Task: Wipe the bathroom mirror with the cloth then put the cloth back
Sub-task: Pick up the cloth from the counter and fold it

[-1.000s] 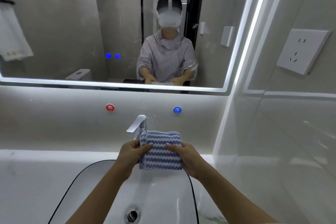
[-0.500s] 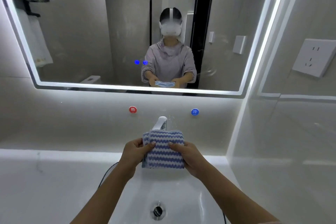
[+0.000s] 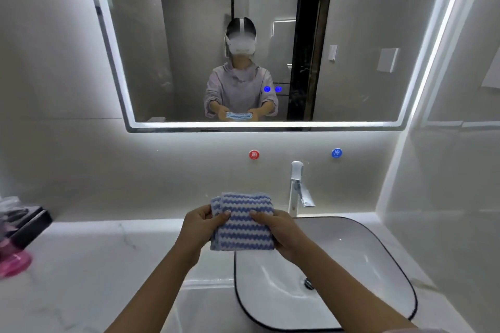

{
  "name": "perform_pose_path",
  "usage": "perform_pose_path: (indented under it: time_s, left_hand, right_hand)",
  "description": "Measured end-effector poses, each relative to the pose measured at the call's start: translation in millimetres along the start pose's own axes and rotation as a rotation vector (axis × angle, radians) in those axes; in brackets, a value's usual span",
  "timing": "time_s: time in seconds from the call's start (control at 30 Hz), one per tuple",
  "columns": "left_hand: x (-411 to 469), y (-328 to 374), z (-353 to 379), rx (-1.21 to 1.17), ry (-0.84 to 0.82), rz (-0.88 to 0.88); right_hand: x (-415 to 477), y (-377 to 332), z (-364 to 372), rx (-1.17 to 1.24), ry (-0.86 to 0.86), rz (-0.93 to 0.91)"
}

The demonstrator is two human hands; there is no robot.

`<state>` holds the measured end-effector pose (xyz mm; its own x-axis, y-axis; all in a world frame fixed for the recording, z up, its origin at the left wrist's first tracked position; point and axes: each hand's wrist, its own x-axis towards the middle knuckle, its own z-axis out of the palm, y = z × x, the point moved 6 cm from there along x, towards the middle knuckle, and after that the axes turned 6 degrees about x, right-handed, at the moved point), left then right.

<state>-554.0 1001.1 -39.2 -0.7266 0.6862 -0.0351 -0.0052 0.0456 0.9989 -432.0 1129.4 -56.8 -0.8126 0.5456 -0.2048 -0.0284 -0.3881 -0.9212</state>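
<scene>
- Open air lies between the cloth (image 3: 243, 222) and the mirror (image 3: 351, 35) above it.
- The faucet (image 3: 297, 186) stands just right of the cloth.
- A side wall (image 3: 446, 197) bounds the sink (image 3: 365, 251) on the right.
- A black box (image 3: 29, 224) and pink object (image 3: 13, 262) sit far left on the counter (image 3: 94, 265).

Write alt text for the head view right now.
Left hand and right hand pinch a folded blue-and-white zigzag cloth over the left rim of the sink. An edge-lit mirror hangs ahead; a faucet stands right of the cloth.
</scene>
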Motion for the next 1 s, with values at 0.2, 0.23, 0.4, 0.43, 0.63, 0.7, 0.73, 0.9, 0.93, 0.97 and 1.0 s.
perform_pose_path:
  time_s: [0.2,0.23,0.4,0.43,0.63,0.7,0.73,0.9,0.93,0.97,1.0]
  left_hand:
    - [-19.3,-2.4,-53.5,0.013,0.012,-0.003]
    - [-21.1,-3.0,-58.5,0.011,0.014,-0.001]
    - [-24.2,-8.8,-75.8,-0.023,0.031,-0.024]
    - [-23.3,-9.7,-78.0,-0.022,0.038,-0.026]
    - [-10.6,-11.4,-84.0,-0.015,0.065,-0.035]
    - [-3.6,-11.6,-86.0,-0.005,0.069,-0.038]
    - [0.4,-11.1,-87.1,-0.002,0.072,-0.036]
    - [20.0,-6.7,-91.6,0.006,0.105,-0.013]
    - [23.0,-6.4,-92.3,0.003,0.111,-0.009]
    - [25.7,-6.5,-93.6,0.003,0.117,-0.006]
    - [28.3,-6.9,-95.0,0.005,0.121,-0.006]
  right_hand:
    - [-12.7,18.5,54.2,0.005,-0.009,0.005]
    - [-13.4,19.4,59.4,0.001,-0.008,0.005]
    - [-10.4,21.5,76.8,-0.044,0.000,0.010]
    - [-9.3,21.7,78.8,-0.047,-0.001,0.015]
    - [6.6,18.7,83.3,-0.058,-0.012,0.033]
    - [15.7,16.5,84.2,-0.064,-0.021,0.031]
    - [20.3,15.1,85.0,-0.067,-0.026,0.030]
    - [44.0,9.7,88.3,-0.080,-0.060,0.024]
    - [48.2,8.7,88.8,-0.086,-0.070,0.024]
    - [52.2,7.8,89.6,-0.083,-0.082,0.026]
    - [55.8,7.2,91.0,-0.071,-0.097,0.032]
